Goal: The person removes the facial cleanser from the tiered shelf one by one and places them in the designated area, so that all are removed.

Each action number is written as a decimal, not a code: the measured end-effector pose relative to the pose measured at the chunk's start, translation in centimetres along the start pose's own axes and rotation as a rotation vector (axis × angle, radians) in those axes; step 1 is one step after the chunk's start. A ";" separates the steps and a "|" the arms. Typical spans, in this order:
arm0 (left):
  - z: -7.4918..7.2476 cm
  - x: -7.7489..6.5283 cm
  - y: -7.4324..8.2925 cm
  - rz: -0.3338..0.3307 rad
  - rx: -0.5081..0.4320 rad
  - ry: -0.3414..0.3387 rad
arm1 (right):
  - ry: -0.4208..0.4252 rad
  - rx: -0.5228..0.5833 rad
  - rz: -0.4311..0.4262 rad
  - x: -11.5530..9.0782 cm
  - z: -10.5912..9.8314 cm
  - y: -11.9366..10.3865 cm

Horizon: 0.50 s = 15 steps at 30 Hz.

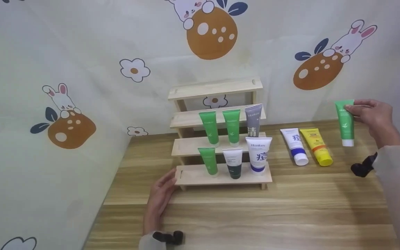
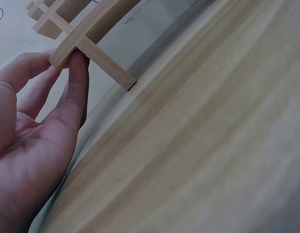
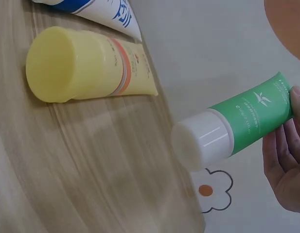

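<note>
My right hand [image 1: 377, 114] pinches a green squeeze tube [image 1: 346, 121] by its flat top end, the white cap pointing down. In the right wrist view that tube [image 3: 256, 114] hangs beside a yellow tube. At the lower left of the stepped wooden display rack [image 1: 221, 90], my left hand [image 1: 161, 191] grips the end of the bottom step [image 2: 67, 51] between thumb and fingers. Two green tubes [image 1: 233, 126] and a grey tube [image 1: 253, 118] stand on the second step up. On the bottom step are a green tube [image 1: 208, 161], a white-and-dark-green tube [image 1: 234, 163] and a white-and-blue tube [image 1: 259, 152].
Right of the rack, a second white-and-blue tube [image 1: 294, 146] and a yellow tube [image 1: 317, 146] stand on the wood-grain table [image 1: 221, 218]. A pale cloth backdrop [image 1: 99, 34] printed with rabbits and flowers rises behind and at the left.
</note>
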<state>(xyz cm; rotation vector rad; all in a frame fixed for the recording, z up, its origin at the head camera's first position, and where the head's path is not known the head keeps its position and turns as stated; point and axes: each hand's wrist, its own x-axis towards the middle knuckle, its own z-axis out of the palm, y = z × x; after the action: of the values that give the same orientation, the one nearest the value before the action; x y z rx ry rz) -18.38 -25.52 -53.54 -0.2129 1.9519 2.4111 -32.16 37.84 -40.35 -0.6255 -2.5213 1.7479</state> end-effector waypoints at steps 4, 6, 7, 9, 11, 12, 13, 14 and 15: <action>0.0 -0.1 0.0 -0.007 -0.006 0.012 | -0.013 -0.009 0.030 0.3 -0.2 1.1; 0.0 -0.1 0.0 -0.010 -0.018 0.015 | -0.021 -0.003 0.047 0.4 0.0 1.7; 0.0 -0.1 0.0 -0.011 -0.018 0.016 | -0.025 0.002 0.055 0.5 0.2 2.0; 0.0 -0.1 0.0 -0.004 -0.019 0.001 | -0.036 0.026 0.072 0.5 0.5 2.7; 0.1 0.0 0.0 0.002 -0.030 -0.011 | -0.041 0.041 0.087 0.6 0.8 3.4; 0.1 0.0 0.0 0.007 -0.030 -0.015 | -0.047 0.046 0.094 0.7 0.9 3.8; 0.1 0.0 0.0 0.011 -0.031 -0.015 | -0.051 0.054 0.099 0.8 1.1 4.1; 0.0 0.0 0.0 0.018 -0.030 -0.018 | -0.056 0.067 0.105 0.8 1.2 4.3; 0.0 0.0 -0.1 0.019 -0.038 -0.009 | -0.059 0.071 0.111 1.0 1.3 4.5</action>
<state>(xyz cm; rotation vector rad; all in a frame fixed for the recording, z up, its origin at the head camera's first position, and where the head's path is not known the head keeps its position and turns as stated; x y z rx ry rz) -18.36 -25.46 -53.59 -0.1848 1.9137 2.4583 -31.92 38.33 -45.11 -0.7344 -2.4947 1.9102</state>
